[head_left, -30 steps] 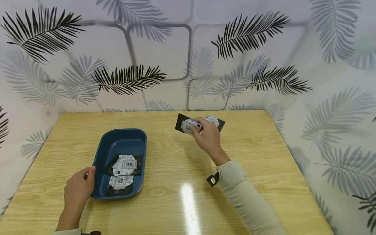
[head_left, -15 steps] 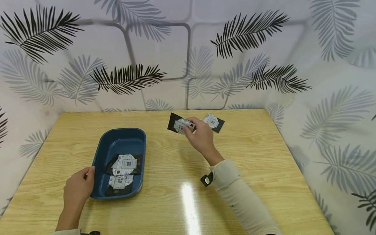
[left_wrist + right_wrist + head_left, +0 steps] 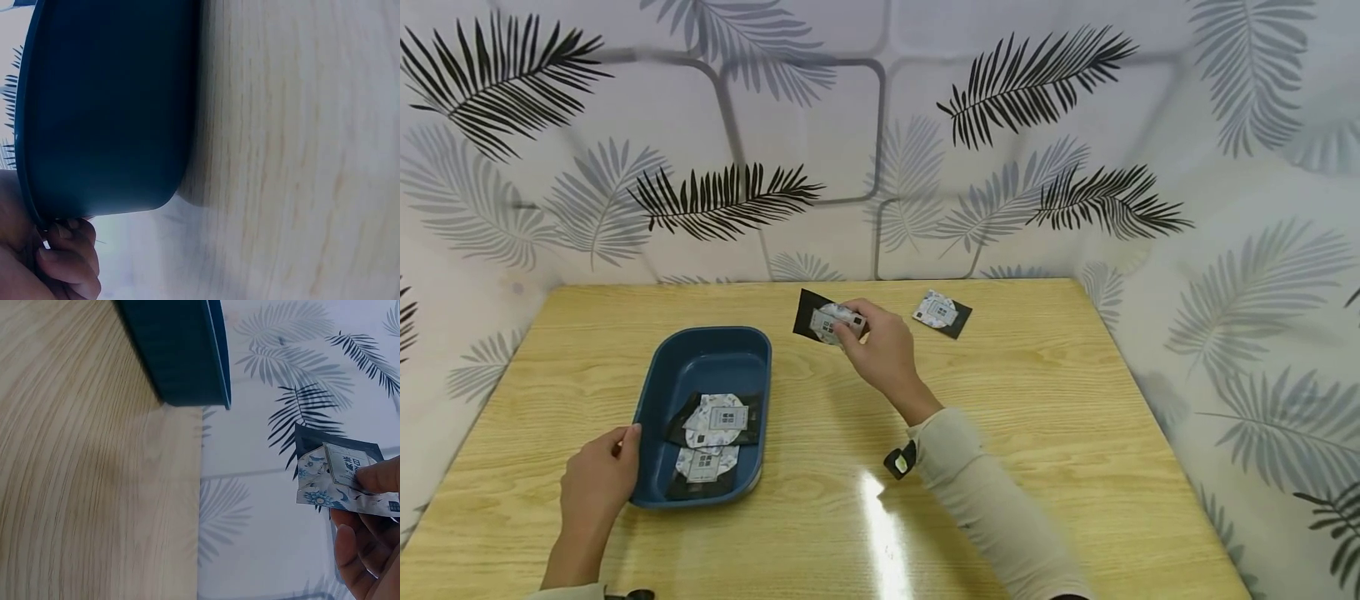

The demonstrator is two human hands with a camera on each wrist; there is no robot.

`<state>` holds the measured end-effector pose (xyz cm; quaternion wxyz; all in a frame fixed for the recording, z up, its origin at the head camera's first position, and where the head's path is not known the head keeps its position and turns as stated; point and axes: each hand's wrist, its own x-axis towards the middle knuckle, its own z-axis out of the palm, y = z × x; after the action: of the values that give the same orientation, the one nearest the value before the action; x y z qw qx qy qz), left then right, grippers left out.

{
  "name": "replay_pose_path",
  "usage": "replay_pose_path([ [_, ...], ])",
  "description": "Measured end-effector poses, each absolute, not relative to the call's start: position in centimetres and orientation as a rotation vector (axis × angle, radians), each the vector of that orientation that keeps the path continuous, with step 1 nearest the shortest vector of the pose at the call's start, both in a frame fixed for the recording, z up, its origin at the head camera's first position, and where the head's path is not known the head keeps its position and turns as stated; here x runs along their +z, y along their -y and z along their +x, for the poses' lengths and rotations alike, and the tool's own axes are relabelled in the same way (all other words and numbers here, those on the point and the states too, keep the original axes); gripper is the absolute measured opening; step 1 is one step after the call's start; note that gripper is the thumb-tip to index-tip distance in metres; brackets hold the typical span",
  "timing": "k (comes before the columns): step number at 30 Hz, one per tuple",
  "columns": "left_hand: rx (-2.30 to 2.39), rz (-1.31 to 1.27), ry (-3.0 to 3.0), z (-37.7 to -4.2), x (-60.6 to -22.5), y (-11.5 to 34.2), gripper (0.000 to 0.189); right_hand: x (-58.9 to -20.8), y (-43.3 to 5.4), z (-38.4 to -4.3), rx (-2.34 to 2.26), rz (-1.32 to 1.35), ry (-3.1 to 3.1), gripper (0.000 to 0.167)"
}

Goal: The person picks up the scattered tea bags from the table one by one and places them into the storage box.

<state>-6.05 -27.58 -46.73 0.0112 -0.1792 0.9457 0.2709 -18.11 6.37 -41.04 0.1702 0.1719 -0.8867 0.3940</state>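
Note:
My left hand (image 3: 598, 475) grips the near-left rim of a dark blue plastic basin (image 3: 706, 500); in the left wrist view its curled fingers (image 3: 72, 256) are at the basin's rim. Inside the basin lie several black sachets (image 3: 715, 421) with white, blue-flowered fronts and printed labels. My right hand (image 3: 883, 346) pinches one such sachet (image 3: 823, 323) between thumb and fingers, above the table to the right of the basin. The right wrist view shows this sachet (image 3: 337, 469) with the thumb across its label. Another sachet (image 3: 942, 312) lies on the table at the back, right of my right hand.
The wooden table (image 3: 1037, 400) carries a bright light reflection near its front. Behind it and at the sides hangs a pale wall covering (image 3: 850, 142) with a feather-leaf print, meeting the table's back edge.
My right hand has moved left with its sachet, toward the basin, uncovering the sachet left on the table. My left hand and the basin stay in place.

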Motion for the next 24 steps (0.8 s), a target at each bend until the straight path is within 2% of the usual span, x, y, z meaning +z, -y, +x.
replay_pose_path([
  [24, 0.863, -0.562, -2.937, -5.9, -46.9, 27.7, 0.051, -41.6, -0.7, -16.5, 1.133, 0.666, 2.522, 0.023],
])
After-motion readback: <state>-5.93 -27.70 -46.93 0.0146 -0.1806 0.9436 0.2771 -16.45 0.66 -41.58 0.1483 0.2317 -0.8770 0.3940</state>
